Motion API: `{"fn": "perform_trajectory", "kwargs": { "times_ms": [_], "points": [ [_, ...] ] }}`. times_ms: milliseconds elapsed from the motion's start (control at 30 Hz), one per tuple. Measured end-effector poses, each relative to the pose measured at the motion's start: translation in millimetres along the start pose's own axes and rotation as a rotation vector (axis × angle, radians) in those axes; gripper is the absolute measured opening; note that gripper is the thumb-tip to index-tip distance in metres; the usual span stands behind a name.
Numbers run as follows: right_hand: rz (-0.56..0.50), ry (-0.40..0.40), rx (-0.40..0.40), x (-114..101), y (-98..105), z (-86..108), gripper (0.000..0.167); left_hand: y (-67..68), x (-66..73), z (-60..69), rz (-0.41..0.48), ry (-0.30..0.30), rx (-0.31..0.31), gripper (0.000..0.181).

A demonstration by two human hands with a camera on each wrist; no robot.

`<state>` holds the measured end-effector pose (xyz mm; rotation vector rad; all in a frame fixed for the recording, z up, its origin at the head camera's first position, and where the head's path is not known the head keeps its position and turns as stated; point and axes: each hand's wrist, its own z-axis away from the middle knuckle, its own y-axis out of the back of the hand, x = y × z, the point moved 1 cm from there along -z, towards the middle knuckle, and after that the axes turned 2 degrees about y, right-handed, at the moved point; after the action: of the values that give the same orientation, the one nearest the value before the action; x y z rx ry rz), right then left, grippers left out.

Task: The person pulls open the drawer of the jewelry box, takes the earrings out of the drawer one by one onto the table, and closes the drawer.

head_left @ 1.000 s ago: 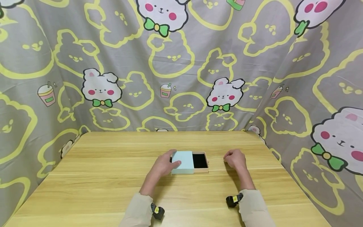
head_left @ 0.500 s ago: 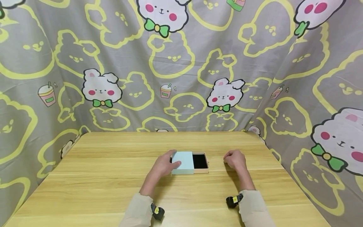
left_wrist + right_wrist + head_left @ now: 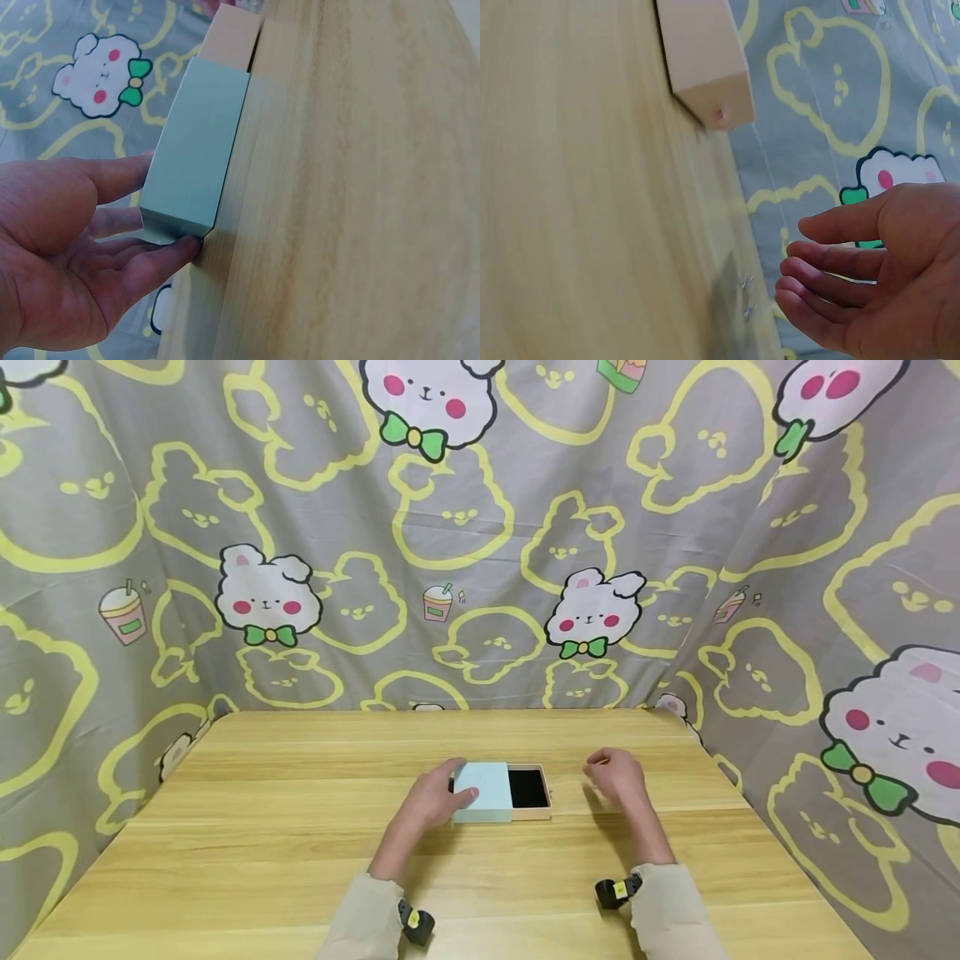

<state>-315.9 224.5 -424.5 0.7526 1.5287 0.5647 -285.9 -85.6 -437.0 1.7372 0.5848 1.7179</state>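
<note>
A light-blue box sleeve (image 3: pixel 483 789) lies flat on the table, its pinkish drawer (image 3: pixel 532 815) slid partly out to the right. Black lining (image 3: pixel 529 787) shows inside the drawer, and its end carries a small pull tab (image 3: pixel 721 114). My left hand (image 3: pixel 431 795) grips the sleeve's left end, thumb on top. To the right of the drawer my right hand (image 3: pixel 617 774) hovers, fingers loosely bent. In the right wrist view nothing shows between those fingers (image 3: pixel 821 289). Two tiny shiny pieces (image 3: pixel 747 283) lie by the hand's shadow; their kind is too small to tell.
The wooden table (image 3: pixel 285 827) reaches back to a grey patterned curtain (image 3: pixel 480 568), which also hangs at both sides. A small black camera (image 3: pixel 416 927) sits on each wrist, by the beige sleeves (image 3: pixel 363 918).
My right hand has lifted a little and shifted left toward the drawer, its fingers loosening. The left hand and the box stay in place; the view has tilted slightly.
</note>
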Motion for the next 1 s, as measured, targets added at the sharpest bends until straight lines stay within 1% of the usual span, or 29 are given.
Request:
{"fn": "perform_trajectory", "kwargs": {
  "times_ms": [167,267,333,400,500,633,733,933,1000],
  "points": [
    [-0.048,0.025,-0.071,-12,-8,1.0,0.027,-0.1,-0.7,0.2,-0.002,-0.008,0.005,0.061],
    [-0.129,0.019,-0.136,-18,-16,2.0,0.029,-0.8,-0.9,-0.3,-0.004,-0.013,0.014,0.061],
    [-0.206,0.007,-0.181,-21,-20,2.8,0.030,-0.8,-0.4,-0.4,-0.008,-0.018,0.016,0.060],
    [-0.266,-0.003,-0.214,-24,-24,4.1,0.031,-1.0,-0.3,-0.3,-0.011,-0.022,0.017,0.060],
    [-0.330,-0.026,-0.253,-27,-28,6.0,0.034,-0.6,0.3,0.3,-0.013,-0.025,0.015,0.060],
    [-0.367,-0.043,-0.298,-27,-33,7.8,0.036,-0.3,0.6,0.5,-0.009,-0.023,0.014,0.060],
    [-0.373,-0.032,-0.321,-28,-36,8.0,0.037,-0.3,0.7,0.2,-0.005,-0.020,0.012,0.060],
    [-0.405,-0.024,-0.324,-28,-41,7.6,0.037,-0.3,1.2,-0.2,-0.017,-0.014,0.010,0.060],
    [-0.400,-0.018,-0.319,-28,-42,7.4,0.036,-0.4,1.5,-0.2,-0.020,-0.011,0.007,0.061]
  ]
}}
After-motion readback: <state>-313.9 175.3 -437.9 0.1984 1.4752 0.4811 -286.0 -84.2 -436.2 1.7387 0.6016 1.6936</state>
